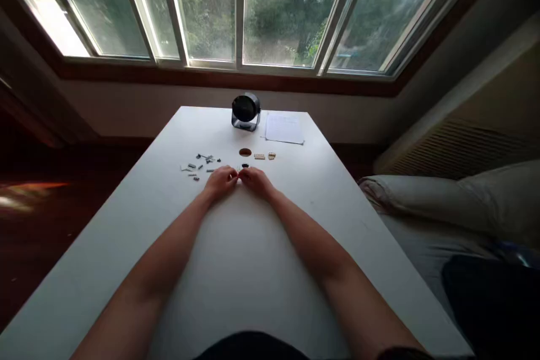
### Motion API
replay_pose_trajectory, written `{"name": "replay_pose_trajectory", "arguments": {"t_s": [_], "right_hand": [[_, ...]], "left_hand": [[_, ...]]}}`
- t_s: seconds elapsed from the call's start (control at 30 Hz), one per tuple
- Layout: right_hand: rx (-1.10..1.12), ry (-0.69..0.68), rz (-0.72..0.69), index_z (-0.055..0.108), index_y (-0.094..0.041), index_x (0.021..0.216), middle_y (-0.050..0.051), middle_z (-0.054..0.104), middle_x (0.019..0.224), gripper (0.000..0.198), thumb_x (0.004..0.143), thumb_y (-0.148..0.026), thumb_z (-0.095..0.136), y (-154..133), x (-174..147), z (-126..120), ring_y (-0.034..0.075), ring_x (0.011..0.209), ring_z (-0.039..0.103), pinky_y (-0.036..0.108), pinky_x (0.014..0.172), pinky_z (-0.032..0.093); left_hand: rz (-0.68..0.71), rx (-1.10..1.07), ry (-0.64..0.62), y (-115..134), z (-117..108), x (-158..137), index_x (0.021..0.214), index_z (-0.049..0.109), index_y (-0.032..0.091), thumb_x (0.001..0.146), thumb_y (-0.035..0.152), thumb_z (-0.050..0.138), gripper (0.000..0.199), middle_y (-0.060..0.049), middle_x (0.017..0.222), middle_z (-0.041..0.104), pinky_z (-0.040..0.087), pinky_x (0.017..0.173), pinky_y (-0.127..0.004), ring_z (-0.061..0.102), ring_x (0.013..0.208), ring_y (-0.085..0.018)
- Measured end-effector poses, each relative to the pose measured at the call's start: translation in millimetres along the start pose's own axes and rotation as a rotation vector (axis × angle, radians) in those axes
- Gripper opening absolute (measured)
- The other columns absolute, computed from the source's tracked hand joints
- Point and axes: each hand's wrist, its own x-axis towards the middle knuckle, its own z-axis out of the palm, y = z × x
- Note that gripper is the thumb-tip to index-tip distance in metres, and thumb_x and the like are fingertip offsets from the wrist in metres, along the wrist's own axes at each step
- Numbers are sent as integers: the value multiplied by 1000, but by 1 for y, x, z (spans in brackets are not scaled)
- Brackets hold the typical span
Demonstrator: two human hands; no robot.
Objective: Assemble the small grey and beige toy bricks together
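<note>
On the white table (248, 247) my left hand (223, 180) and my right hand (256, 179) meet, fingertips almost touching. Both are closed in a pinch around something too small to make out. Just beyond the fingertips is a small black oval piece (245, 165). To the left of my left hand lie several small grey and dark parts (192, 166), loosely scattered. Farther from my right hand sit a small tan block with rows of bumps (259, 156) and a rounded tan piece (272, 156).
A round black device on a stand (246, 111) stands at the table's far end. Beside it are paper sheets (284, 127). A brown oval (245, 152) shows on the tabletop. A sofa (430, 202) is at the right, and windows (278, 11) are ahead.
</note>
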Motion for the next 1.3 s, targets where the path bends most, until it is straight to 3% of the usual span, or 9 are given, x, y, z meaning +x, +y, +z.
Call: {"name": "replay_pose_trajectory", "arguments": {"t_s": [0.27, 0.63, 1.3], "right_hand": [[45, -32, 21, 68, -21, 101, 1, 62, 85, 21, 84, -11, 62, 2, 0, 0, 14, 80, 54, 23, 76, 40], [1, 17, -10, 69, -20, 91, 3, 65, 88, 12, 87, -12, 60, 10, 1, 4, 15, 84, 55, 25, 78, 40], [-13, 28, 7, 72, -22, 95, 2, 68, 89, 11, 89, -20, 63, 13, 0, 5, 14, 82, 58, 24, 76, 41]], "left_hand": [[-44, -23, -8, 5, -2, 1, 82, 64, 21, 87, 28, 57, 11, -4, 86, 64, 45, 73, -31, 58, 82, -19], [-40, -42, -6, 8, -5, 1, 83, 65, 21, 87, 28, 57, 12, -4, 86, 64, 45, 74, -31, 58, 81, -18], [-17, 1, -9, 10, -6, 0, 84, 66, 21, 86, 28, 58, 11, -4, 88, 64, 45, 75, -31, 58, 82, -19]]}}
